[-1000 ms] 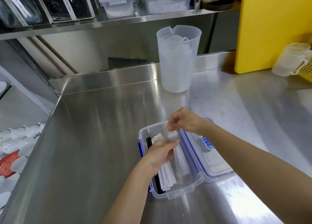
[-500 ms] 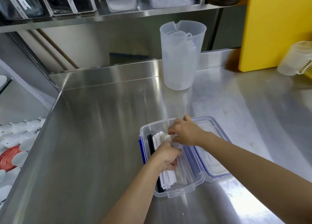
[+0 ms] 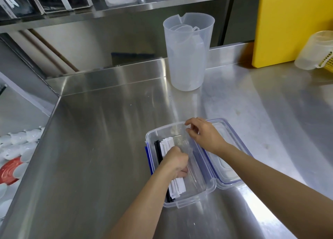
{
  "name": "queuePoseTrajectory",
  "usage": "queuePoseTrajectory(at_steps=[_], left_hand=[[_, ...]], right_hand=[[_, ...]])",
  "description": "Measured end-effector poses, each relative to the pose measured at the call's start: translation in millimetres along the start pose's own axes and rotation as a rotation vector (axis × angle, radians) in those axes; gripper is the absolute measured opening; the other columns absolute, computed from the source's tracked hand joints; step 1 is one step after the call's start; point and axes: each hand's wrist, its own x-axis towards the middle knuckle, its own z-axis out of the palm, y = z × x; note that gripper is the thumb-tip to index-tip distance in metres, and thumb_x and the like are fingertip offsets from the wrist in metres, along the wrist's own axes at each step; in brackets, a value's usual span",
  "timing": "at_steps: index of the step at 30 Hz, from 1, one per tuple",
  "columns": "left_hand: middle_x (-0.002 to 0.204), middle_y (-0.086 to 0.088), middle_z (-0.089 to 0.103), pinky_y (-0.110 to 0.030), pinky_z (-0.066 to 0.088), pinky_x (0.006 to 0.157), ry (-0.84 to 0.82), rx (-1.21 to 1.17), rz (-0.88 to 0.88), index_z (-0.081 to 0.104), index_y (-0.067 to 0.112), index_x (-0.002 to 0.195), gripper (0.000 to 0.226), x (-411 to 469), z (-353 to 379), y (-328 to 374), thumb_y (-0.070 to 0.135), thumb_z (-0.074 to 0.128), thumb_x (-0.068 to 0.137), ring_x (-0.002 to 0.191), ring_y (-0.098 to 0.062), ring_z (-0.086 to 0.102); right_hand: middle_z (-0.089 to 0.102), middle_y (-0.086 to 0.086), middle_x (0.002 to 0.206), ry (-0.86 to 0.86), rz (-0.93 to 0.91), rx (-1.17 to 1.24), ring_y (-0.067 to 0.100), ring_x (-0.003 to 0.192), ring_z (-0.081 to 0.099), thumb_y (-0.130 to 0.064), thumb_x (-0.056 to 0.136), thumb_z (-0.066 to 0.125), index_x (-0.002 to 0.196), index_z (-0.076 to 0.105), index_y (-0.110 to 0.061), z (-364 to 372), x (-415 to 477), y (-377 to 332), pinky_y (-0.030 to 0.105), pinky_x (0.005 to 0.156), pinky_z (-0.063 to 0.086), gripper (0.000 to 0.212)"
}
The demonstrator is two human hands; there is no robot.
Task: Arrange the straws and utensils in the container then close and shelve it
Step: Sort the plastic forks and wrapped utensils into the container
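Note:
A clear plastic container [image 3: 195,198] stands open on the steel counter in front of me. White paper-wrapped straws [image 3: 177,186] and black utensils [image 3: 159,153] lie lengthwise along its left side. My left hand [image 3: 175,164] is inside the container, fingers curled down on the white straws. My right hand [image 3: 205,137] hovers over the container's far right rim with fingers apart, holding nothing that I can see. The blue-edged lid [image 3: 228,170] lies flat on the counter against the container's right side.
A tall translucent jug [image 3: 188,53] stands behind the container. A yellow board [image 3: 292,24] leans at the back right beside a smaller jug [image 3: 314,53]. A steel shelf [image 3: 111,11] above carries bins. White cups [image 3: 19,141] sit lower left.
My right hand has let go of the straw bundle and lifted away to the container's far right rim. My left hand has pushed lower into the container onto the straws.

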Motion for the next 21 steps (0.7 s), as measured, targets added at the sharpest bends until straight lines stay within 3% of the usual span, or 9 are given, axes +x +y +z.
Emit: queuePoseTrajectory(at_steps=[2, 5, 10, 15, 21], left_hand=[[0.112, -0.017, 0.062, -0.030, 0.056, 0.067, 0.011, -0.023, 0.009, 0.051, 0.002, 0.115, 0.025, 0.7, -0.5, 1.2, 0.004, 0.042, 0.092, 0.091, -0.029, 0.065], [0.098, -0.015, 0.056, -0.029, 0.056, 0.066, 0.031, -0.023, 0.034, 0.053, 0.000, 0.104, 0.013, -0.9, -3.0, 2.7, 0.000, 0.051, 0.091, 0.082, -0.026, 0.057], [0.089, -0.008, 0.059, -0.033, 0.060, 0.074, 0.086, -0.004, 0.067, 0.059, -0.002, 0.104, 0.025, -0.2, -3.7, -0.5, 0.000, 0.069, 0.081, 0.086, -0.024, 0.065], [0.091, -0.011, 0.058, -0.036, 0.059, 0.076, 0.132, -0.109, 0.094, 0.053, 0.001, 0.096, 0.022, 2.2, -1.7, -2.1, -0.002, 0.069, 0.081, 0.079, -0.023, 0.063], [0.091, -0.012, 0.057, -0.034, 0.059, 0.069, 0.128, -0.069, 0.102, 0.055, 0.001, 0.096, 0.023, 5.3, -2.8, -5.2, 0.006, 0.071, 0.081, 0.074, -0.020, 0.060]], right_hand=[[0.053, 0.004, 0.084, -0.009, 0.037, 0.040, 0.019, 0.074, 0.050, -0.014, 0.091, 0.052, 0.113, 0.059, -0.010, 1.9, 0.3, 0.7, 0.035, 0.076, 0.047, 0.023], [0.053, 0.003, 0.083, -0.006, 0.066, 0.066, 0.019, 0.073, 0.050, -0.016, 0.092, 0.051, 0.114, 0.059, -0.012, 4.1, 0.0, 1.0, 0.034, 0.074, 0.047, 0.023], [0.055, 0.004, 0.085, 0.000, 0.063, 0.070, 0.020, 0.072, 0.051, -0.017, 0.093, 0.049, 0.116, 0.058, -0.013, 4.7, -1.5, 0.5, 0.034, 0.075, 0.048, 0.024], [0.057, 0.006, 0.084, -0.006, 0.068, 0.081, 0.020, 0.073, 0.052, -0.017, 0.094, 0.048, 0.117, 0.057, -0.013, 4.3, -2.7, -0.7, 0.037, 0.076, 0.049, 0.025], [0.056, 0.004, 0.085, -0.012, 0.058, 0.090, 0.021, 0.075, 0.054, -0.017, 0.095, 0.047, 0.119, 0.056, -0.012, 4.0, -3.1, -0.1, 0.035, 0.075, 0.049, 0.026]])
